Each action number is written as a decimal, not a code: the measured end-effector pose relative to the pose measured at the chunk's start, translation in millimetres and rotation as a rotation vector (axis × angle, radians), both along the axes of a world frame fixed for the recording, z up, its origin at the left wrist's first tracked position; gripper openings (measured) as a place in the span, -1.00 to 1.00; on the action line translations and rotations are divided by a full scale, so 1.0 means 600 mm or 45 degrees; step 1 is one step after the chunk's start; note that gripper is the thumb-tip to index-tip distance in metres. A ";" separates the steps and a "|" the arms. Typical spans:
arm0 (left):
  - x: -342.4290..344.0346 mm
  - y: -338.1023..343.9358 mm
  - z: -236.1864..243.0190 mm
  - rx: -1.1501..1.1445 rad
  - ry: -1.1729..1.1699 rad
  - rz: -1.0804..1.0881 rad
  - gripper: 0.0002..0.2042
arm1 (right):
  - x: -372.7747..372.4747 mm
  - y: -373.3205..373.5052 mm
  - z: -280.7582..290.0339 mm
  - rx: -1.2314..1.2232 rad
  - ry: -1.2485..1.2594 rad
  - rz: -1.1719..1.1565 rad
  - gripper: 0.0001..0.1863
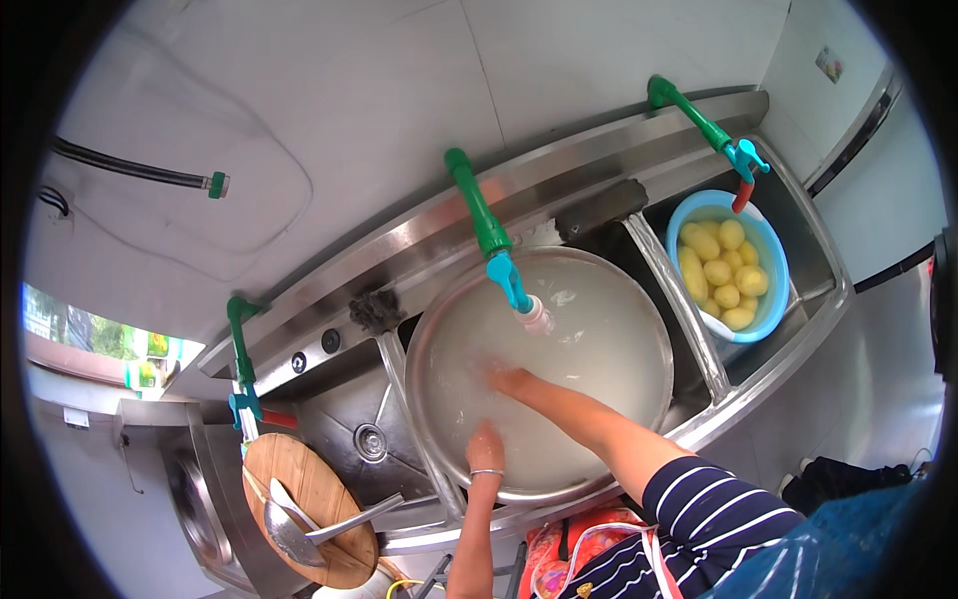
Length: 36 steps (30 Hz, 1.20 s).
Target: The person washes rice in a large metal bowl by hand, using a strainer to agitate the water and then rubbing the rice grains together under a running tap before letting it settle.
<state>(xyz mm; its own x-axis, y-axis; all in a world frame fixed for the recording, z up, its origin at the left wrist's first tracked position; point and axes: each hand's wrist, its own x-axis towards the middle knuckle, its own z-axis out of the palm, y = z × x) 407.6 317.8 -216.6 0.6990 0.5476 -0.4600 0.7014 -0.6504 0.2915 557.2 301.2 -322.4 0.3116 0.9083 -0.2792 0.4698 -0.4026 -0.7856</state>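
At the far left, by the window, stands a green-and-yellow patterned object (146,374), its markings too small to make out. Next comes a round, light-brown wooden board (283,455) bearing a shiny metal ladle (289,540). The large round metal basin (412,351) sits at the middle of the stainless-steel sink unit (680,311); it is broad and silvery, filled with cloudy, greyish water. The person's left hand (485,445), with a thin pale band at the wrist, dips into that water, and the right hand (508,380) reaches in just beyond it; the fingers of both are hidden, so their pose and any grip cannot be told. A green pipe with a turquoise tap (508,280) overhangs the basin. In the right compartment, a light-blue round plastic tub (779,292) holds pale yellow potatoes (718,272). Farther right, the wall carries a small printed sticker (829,64), unreadable here.
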 end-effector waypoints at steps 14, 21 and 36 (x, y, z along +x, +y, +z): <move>-0.028 0.072 -0.081 0.273 -0.376 0.179 -0.50 | -0.002 -0.077 0.133 -0.502 0.049 0.349 -0.48; 0.027 0.100 -0.093 0.008 0.738 -0.694 -0.49 | -0.014 -0.087 -0.046 -0.375 0.237 0.172 -0.46; -0.251 0.177 -0.425 0.819 0.150 -0.371 -0.67 | -0.105 -0.018 0.199 -0.001 0.309 0.480 -0.63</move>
